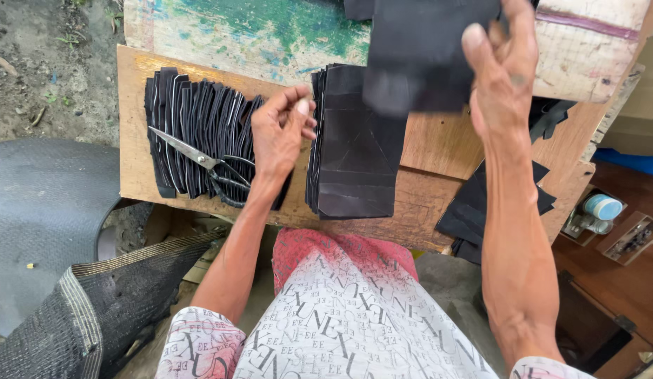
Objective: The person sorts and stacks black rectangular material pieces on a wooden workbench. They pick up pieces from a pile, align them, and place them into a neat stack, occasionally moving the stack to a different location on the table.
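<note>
A person is sitting at a worn wooden board (424, 151), seen from above, with both bare arms reaching forward over it. The right hand (502, 67) is lifting a flat black sheet (421, 49) in the air at the far right, fingers curled around its right edge while the sheet is hanging above the board. The left hand (281, 133) is resting near the middle of the board, its fingertips pinching the far left corner of a thick stack of black cut pieces (354, 147), which is lying flat just right of that hand and showing faint scored lines on its top piece. To the left of the left hand, a row of narrow black strips (193, 133) is standing packed on edge, and a pair of scissors (203, 165) with black handles is lying across the strips, blades pointing left. More loose black pieces (470, 217) are hanging over the near right edge of the board. A paint-stained plank (256, 31) is lying along the far side. A dark woven mat (95, 295) is lying on the ground at the near left, and a small bottle with a blue cap (600, 209) is sitting at the far right.
</note>
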